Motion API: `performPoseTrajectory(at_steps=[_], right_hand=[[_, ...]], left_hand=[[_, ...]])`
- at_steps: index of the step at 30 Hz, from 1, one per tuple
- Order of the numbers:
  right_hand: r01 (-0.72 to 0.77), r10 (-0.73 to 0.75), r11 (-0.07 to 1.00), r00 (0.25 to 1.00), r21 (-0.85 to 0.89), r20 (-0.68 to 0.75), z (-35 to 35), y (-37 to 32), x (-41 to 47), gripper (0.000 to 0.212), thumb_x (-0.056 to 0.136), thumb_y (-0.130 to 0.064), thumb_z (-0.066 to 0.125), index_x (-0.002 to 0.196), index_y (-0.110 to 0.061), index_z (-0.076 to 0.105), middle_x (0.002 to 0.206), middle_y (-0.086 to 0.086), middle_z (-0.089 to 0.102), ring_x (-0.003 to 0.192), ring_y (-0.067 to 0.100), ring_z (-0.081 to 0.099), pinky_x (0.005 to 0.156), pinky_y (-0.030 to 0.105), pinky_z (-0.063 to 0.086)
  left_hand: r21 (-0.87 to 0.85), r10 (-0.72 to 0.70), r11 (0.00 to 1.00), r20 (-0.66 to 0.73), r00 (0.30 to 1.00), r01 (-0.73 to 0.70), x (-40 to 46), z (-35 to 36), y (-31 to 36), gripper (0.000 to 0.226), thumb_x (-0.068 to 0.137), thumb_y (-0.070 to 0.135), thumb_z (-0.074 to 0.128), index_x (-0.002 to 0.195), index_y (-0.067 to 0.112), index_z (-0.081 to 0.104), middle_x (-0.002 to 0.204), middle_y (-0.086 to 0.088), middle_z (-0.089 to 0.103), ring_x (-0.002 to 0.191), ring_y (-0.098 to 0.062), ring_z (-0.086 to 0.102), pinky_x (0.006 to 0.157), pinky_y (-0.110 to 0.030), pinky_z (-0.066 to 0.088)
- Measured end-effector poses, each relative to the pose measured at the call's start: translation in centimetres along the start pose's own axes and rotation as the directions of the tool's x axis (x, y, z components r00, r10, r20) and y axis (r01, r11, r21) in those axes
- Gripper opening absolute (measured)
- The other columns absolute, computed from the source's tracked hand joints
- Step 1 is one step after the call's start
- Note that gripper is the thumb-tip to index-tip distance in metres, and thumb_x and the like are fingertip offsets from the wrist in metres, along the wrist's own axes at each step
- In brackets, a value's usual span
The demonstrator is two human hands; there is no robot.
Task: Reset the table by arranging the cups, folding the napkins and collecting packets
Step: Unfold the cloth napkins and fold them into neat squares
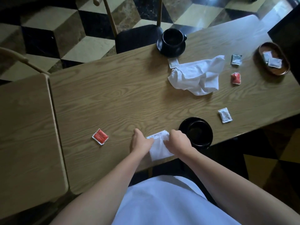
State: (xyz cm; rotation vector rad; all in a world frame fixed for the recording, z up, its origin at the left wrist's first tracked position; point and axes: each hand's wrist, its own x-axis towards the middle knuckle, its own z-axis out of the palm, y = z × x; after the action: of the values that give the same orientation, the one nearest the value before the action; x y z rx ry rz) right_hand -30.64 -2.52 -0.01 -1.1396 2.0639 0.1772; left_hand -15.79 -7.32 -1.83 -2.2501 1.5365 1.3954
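A white napkin [159,147] lies at the near edge of the wooden table [113,95], partly folded. My left hand [141,141] grips its left side and my right hand [177,142] grips its right side. A black cup on a black saucer [197,132] stands just right of my right hand. A second black cup on a saucer [172,41] stands at the far edge. A crumpled white napkin [196,75] lies below it. Red packets [100,136] [235,78] and white packets [224,115] [236,59] [173,62] are scattered about.
A brown oval wooden dish [261,62] at the far right holds two white packets. A second wooden tabletop [24,127] adjoins on the left. A black-seated chair [138,36] stands beyond the far edge, on a checkered floor.
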Motion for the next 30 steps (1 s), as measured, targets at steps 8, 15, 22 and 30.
performPoseTrajectory(at_steps=[8,15,22,30], right_hand=[[-0.03,0.109,0.856,0.986,0.516,-0.125,-12.7,2.9,8.9,0.035,0.085,-0.041,0.062,0.08,-0.007,0.066,0.066,0.004,0.071,0.051,0.017,0.07,0.054,0.035,0.061],[-0.091,0.373,0.437,0.924,0.895,-0.088,-19.3,8.9,18.0,0.033,0.085,-0.032,0.072,0.065,-0.008,0.06,0.068,0.013,0.064,0.046,0.017,0.061,0.039,0.022,0.048],[-0.25,0.463,0.575,0.885,0.779,-0.058,-21.0,9.4,22.6,0.058,0.078,-0.061,0.066,0.089,-0.004,0.072,0.084,0.012,0.074,0.079,0.031,0.072,0.07,0.034,0.058],[0.013,0.148,0.253,0.988,0.967,-0.052,-25.0,4.9,18.2,0.011,0.082,-0.023,0.064,0.078,-0.016,0.057,0.061,-0.002,0.057,0.049,0.01,0.051,0.043,0.02,0.036]], left_hand=[[-0.072,0.211,0.975,0.0,0.978,-0.21,3.8,0.6,16.8,0.013,0.076,0.029,0.061,0.084,0.02,0.054,0.08,-0.001,0.065,0.081,-0.027,0.062,0.063,-0.03,0.041],[-0.509,-0.045,0.802,0.469,0.882,0.312,5.9,4.0,27.4,0.019,0.097,0.019,0.05,0.087,0.004,0.057,0.073,-0.014,0.059,0.057,-0.024,0.06,0.044,-0.026,0.051],[-0.617,-0.096,0.548,0.624,0.775,0.565,8.1,7.7,31.4,0.035,0.1,0.028,0.054,0.113,-0.004,0.053,0.095,-0.02,0.064,0.08,-0.031,0.067,0.06,-0.037,0.058],[-0.76,-0.017,0.08,0.646,0.763,0.645,8.1,5.4,32.2,0.03,0.09,0.032,0.069,0.093,0.002,0.064,0.085,-0.011,0.068,0.064,-0.021,0.066,0.051,-0.028,0.059]])
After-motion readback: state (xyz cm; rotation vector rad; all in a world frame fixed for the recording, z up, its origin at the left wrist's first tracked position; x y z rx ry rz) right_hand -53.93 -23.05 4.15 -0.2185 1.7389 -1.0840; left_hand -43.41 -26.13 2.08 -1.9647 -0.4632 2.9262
